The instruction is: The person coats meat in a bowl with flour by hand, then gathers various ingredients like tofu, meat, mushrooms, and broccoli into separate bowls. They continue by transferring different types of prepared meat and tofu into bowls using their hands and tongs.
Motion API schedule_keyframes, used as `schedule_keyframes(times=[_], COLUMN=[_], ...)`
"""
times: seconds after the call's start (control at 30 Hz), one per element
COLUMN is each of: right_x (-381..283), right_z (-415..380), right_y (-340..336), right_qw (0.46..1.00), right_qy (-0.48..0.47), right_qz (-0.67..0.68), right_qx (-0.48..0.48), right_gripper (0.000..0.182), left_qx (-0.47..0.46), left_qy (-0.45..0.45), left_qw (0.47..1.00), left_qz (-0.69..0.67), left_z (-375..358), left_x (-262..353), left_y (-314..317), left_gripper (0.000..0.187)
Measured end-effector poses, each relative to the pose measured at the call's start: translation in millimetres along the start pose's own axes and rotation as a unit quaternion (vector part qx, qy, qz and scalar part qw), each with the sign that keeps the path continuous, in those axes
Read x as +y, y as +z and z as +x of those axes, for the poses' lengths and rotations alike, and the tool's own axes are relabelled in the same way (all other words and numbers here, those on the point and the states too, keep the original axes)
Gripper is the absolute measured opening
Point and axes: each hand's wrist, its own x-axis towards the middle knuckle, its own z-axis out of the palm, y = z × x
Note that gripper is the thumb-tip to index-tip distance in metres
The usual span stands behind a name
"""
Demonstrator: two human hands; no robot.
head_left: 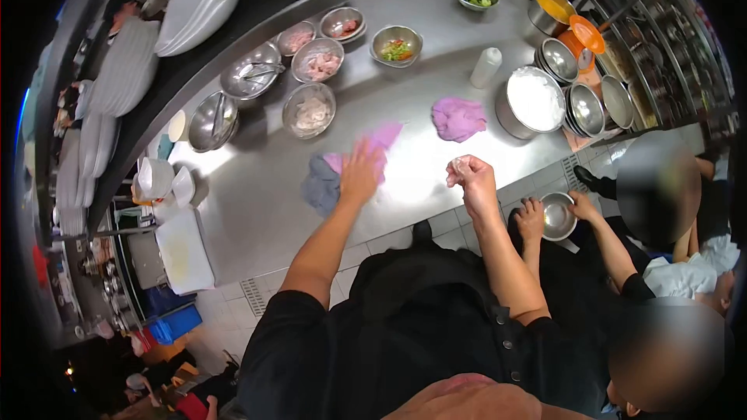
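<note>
My left hand (359,173) lies over a pink cloth (387,134) on the steel counter, fingers stretched and slightly blurred. Against that cloth rests a grey-blue cloth (320,187). Above the counter's near edge, my right hand (471,175) is raised with its fingers curled together. Something whitish shows at its fingertips; I cannot make out what. A bunched purple-pink cloth (458,119) sits on the counter just beyond it. To the right of that cloth stand a white squeeze bottle (486,67) and a steel pot (532,103) filled with white stuff.
Steel bowls of pale raw meat (309,111) and chopped vegetables (397,47) stand at the back. A white cutting board (184,249) is at left, plates (124,66) on the shelf above. At right, a co-worker's hands (531,218) hold a steel bowl (558,216), near stacked bowls (586,108).
</note>
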Motion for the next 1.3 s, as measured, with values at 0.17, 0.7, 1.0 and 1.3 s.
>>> schedule_keyframes(times=[0.17, 0.7, 1.0, 1.3], right_x=[1.4, -23.5, -22.0, -19.2], right_z=[13.0, 32.4, -4.5, -29.0], right_y=[-25.1, -19.7, 0.4, 39.0], right_qw=[0.999, 0.999, 0.998, 0.996], right_qy=[-0.006, -0.036, -0.058, -0.073], right_qz=[-0.013, 0.004, 0.008, -0.004], right_qx=[0.045, -0.009, -0.036, -0.046], right_gripper=[0.018, 0.019, 0.018, 0.020], left_qx=[0.109, 0.009, 0.024, 0.040], left_qy=[-0.119, -0.005, -0.064, -0.079], left_qw=[0.986, 1.000, 0.997, 0.992], left_qz=[-0.029, 0.010, -0.032, -0.089], left_z=[174.6, -14.8, -106.5, -86.0], left_x=[-1.9, 81.6, 24.4, 2.5], left_y=[6.0, -10.8, -12.6, -13.7], left_gripper=[0.067, 0.072, 0.074, 0.063])
